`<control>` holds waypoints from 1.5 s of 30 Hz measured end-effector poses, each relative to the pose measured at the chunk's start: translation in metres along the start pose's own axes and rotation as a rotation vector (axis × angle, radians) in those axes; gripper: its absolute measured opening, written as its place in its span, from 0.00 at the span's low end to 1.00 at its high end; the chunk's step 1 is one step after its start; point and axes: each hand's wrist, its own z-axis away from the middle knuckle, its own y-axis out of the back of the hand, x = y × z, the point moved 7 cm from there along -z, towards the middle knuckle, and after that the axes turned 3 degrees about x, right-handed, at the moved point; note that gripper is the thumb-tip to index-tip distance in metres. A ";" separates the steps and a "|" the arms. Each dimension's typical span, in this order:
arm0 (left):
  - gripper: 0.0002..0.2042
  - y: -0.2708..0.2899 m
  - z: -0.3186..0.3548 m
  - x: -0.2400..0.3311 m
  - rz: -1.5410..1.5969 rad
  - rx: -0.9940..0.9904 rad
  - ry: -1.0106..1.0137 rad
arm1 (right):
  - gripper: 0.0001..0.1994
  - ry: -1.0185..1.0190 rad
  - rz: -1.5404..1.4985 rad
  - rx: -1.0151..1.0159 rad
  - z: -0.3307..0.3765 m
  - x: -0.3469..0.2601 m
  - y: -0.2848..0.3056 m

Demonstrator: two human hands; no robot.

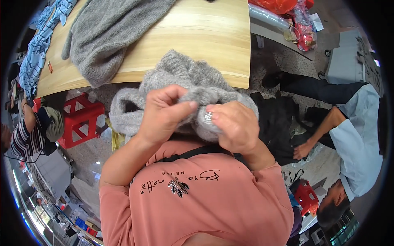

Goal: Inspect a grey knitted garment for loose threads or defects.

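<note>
A bunched grey fuzzy knitted garment (184, 78) is held up off the pale wooden worktop (197, 33), just before its near edge; the left hand (164, 112) pinches its fabric closed, the right hand (234, 125) grips a fold; a second grey knit (106, 33) lies spread toward the worktop's far left; a red plastic stool (80, 119) stands below the near left corner.

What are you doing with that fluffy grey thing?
A person in a pink top holds a bunched-up grey knitted garment close to the chest. The left hand and the right hand both pinch its fabric, fingertips close together. A second grey knit lies spread on the wooden table beyond. To the right, another person in a light blue shirt bends over dark things on the floor.
</note>
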 end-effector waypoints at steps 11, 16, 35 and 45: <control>0.04 0.002 0.008 -0.010 0.096 -0.188 0.105 | 0.12 0.244 0.170 -0.029 0.005 -0.007 -0.022; 0.05 0.007 0.008 -0.012 0.112 -0.144 0.032 | 0.12 0.238 0.166 -0.017 0.006 -0.005 -0.025; 0.09 0.013 0.026 0.020 -0.526 0.108 -0.564 | 0.14 0.012 -0.045 0.035 -0.007 0.011 -0.038; 0.08 0.006 0.029 0.027 -0.690 0.036 -0.744 | 0.17 -0.358 -0.263 -0.331 -0.003 0.039 -0.049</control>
